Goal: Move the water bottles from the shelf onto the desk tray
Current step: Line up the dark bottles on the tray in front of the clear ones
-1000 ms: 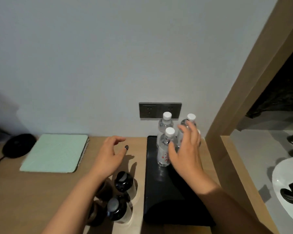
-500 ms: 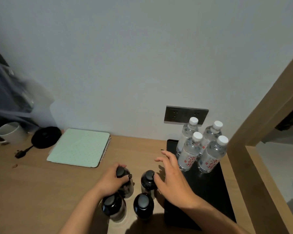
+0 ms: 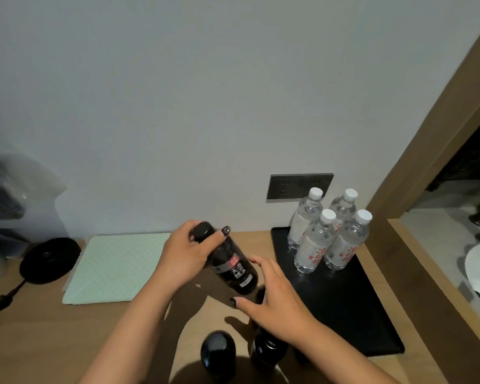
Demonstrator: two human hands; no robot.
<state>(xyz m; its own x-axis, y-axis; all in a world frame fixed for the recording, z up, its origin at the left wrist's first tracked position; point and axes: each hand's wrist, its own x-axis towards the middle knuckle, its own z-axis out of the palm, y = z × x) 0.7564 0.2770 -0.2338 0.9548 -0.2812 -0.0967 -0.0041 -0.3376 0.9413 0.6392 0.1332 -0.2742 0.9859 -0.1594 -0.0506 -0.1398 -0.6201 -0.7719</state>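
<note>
The left hand [image 3: 182, 259] grips a black bottle [image 3: 227, 261] near its cap, tilted above the desk [image 3: 53, 342]. The right hand [image 3: 275, 300], fingers spread, is just beside its lower end and holds nothing.

Green pad [image 3: 117, 267], black kettle base [image 3: 50, 259], wall socket [image 3: 299, 187].
</note>
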